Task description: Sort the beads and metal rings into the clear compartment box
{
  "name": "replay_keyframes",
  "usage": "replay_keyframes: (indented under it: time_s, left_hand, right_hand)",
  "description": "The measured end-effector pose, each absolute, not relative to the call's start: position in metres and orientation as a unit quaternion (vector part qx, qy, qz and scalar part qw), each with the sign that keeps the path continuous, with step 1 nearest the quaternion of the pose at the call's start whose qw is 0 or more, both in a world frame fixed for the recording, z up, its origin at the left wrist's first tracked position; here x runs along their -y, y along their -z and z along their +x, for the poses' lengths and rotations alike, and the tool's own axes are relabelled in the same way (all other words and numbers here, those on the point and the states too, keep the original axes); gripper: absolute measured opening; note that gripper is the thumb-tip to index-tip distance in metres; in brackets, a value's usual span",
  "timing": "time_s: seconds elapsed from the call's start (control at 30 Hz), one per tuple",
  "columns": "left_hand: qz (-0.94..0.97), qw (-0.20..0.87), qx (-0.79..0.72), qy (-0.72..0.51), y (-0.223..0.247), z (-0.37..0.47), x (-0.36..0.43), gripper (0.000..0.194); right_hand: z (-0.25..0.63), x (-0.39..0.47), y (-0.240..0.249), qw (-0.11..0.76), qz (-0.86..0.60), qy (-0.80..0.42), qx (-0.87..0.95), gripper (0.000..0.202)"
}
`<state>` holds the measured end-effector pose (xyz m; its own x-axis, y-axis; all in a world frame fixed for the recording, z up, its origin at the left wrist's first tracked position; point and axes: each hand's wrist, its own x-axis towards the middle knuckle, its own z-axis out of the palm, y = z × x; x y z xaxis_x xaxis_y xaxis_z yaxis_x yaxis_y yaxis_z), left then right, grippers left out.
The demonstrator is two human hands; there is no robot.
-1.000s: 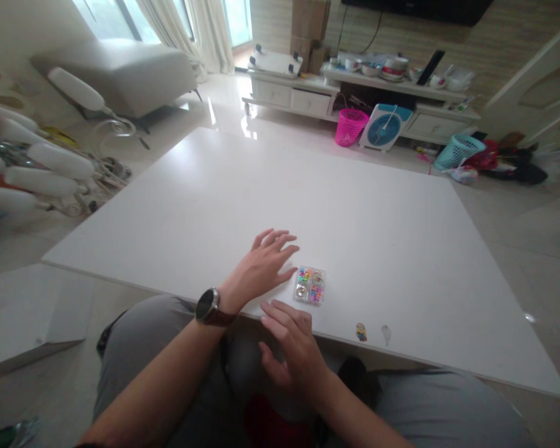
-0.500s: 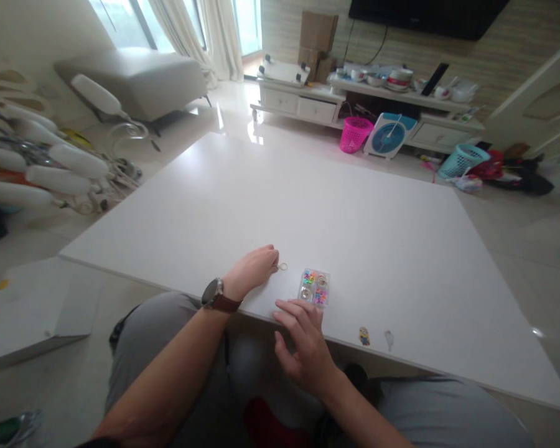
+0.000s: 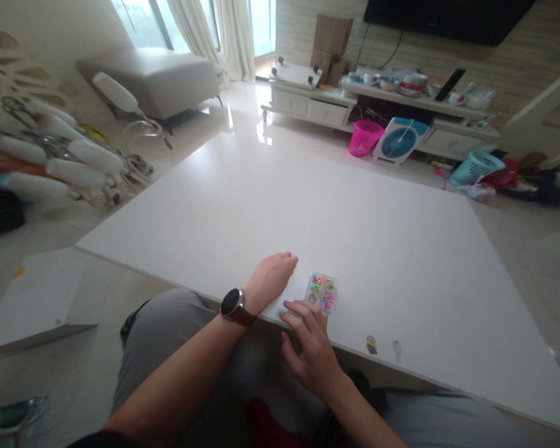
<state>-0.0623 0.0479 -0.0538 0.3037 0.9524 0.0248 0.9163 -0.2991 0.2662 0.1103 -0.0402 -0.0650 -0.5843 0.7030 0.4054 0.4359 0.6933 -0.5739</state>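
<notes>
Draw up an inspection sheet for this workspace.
Surface: white table, glossy.
Job's things: clear box of colorful pieces and rings; yellow-and-blue figure and translucent piece to its right, near the table's front edge.
Clutter: dishes crowding the cabinet.
Hands: left hand curled, small metal piece glinting at its fingertips; right hand open by the box's near edge, contact unclear.
Cables: dark cables hanging below the television.
Surroundings: pink basket and fan before the cabinet; grey bench near curtains.

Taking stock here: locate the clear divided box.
In the head view, below and right of centre, the clear divided box lies on the table by the right hand.
</notes>
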Motion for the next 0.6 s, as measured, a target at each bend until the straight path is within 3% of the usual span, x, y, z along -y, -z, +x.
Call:
replay_keyframes:
  time_s: [0.6]
  left_hand:
    - [0.810, 0.089, -0.565, -0.129, 0.040, -0.059, -0.050, 0.022]
  right_hand:
    - [0.112, 0.040, 0.068, 0.307, -0.338, -0.193, 0.868, 0.038]
